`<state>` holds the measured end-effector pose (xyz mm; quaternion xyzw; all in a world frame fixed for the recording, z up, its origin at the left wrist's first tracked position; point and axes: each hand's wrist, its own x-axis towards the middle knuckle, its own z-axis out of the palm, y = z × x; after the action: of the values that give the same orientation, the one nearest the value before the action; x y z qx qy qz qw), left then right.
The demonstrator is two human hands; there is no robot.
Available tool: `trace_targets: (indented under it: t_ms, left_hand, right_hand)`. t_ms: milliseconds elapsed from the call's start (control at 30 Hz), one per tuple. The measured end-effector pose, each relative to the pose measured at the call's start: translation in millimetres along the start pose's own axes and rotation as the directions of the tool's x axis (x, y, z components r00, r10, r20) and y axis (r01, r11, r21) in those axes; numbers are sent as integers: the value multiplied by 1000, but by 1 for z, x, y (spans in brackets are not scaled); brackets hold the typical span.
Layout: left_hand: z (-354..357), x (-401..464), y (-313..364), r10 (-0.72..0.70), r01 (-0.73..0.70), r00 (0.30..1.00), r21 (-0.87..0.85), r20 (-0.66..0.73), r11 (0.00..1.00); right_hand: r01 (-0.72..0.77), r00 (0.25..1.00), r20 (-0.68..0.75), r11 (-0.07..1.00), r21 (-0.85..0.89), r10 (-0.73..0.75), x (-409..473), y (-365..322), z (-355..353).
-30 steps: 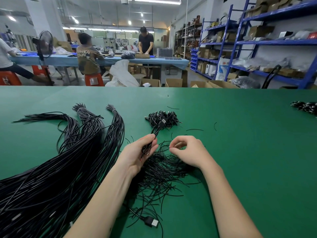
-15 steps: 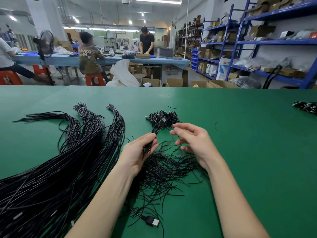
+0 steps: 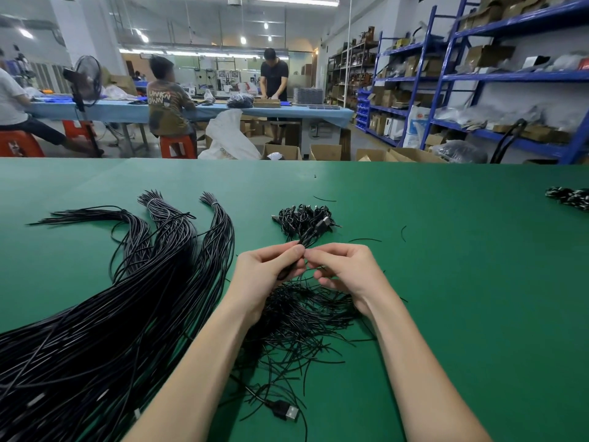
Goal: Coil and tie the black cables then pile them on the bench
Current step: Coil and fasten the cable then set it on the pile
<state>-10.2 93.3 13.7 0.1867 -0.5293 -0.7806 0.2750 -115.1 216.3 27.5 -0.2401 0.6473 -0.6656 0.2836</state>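
Note:
My left hand (image 3: 266,272) grips a coiled black cable (image 3: 310,232) whose plug ends stick out above the fist. My right hand (image 3: 345,269) meets it at the fingertips and pinches a thin black tie at the coil. Beneath both hands lies a loose heap of short black ties (image 3: 306,317). A small pile of tied cables (image 3: 301,216) sits just beyond the hands on the green bench (image 3: 462,282). Long bundles of uncoiled black cables (image 3: 127,298) spread across the left side.
A USB plug (image 3: 287,411) lies near the front between my forearms. Another dark cable pile (image 3: 570,197) sits at the far right edge. Beyond the bench people work at a blue table (image 3: 204,110); blue shelving (image 3: 478,78) stands to the right.
My right hand moved left from over the tie heap and closed its fingertips against the coil held by my left hand. The left hand rose slightly.

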Motion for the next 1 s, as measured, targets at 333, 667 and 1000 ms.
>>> trace_targets:
  t_ms: [333, 667, 1000]
  left_hand:
    - [-2, 1, 9, -46, 30, 993, 155, 106, 987]
    - [0, -2, 6, -33, 21, 994, 111, 104, 994]
    - [3, -3, 8, -89, 89, 991, 4, 100, 996]
  right_hand:
    - [-50, 998, 35, 999, 1, 50, -2, -4, -5]
    - [-110, 994, 12, 994, 8, 110, 0, -4, -4]
    - [-224, 954, 233, 964, 143, 187, -3, -2, -11]
